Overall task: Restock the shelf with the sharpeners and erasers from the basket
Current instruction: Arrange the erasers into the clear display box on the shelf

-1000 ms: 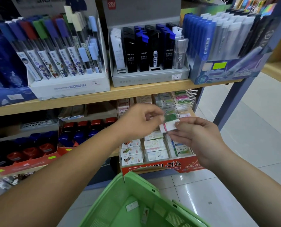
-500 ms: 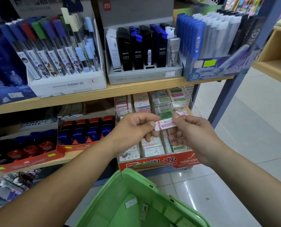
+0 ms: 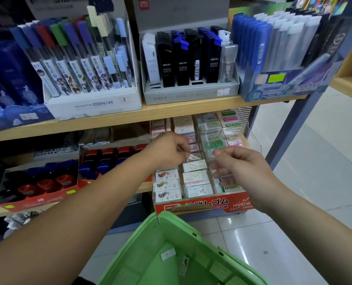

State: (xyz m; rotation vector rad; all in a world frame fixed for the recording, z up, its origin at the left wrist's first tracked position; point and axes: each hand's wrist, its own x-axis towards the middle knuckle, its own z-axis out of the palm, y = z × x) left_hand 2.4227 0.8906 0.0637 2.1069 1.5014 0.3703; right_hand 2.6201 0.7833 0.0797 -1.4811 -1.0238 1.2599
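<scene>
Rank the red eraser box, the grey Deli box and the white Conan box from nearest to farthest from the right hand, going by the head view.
1. Red eraser box: lower shelf, right under the right hand.
2. Grey Deli box: upper shelf, above and a little left of the hand.
3. White Conan box: upper shelf, farther left still.

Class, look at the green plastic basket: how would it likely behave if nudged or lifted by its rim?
The green basket probably lifts lightly: only two small items show inside. Its thin slotted walls may flex a little, though the thicker rim looks stiff.
</scene>
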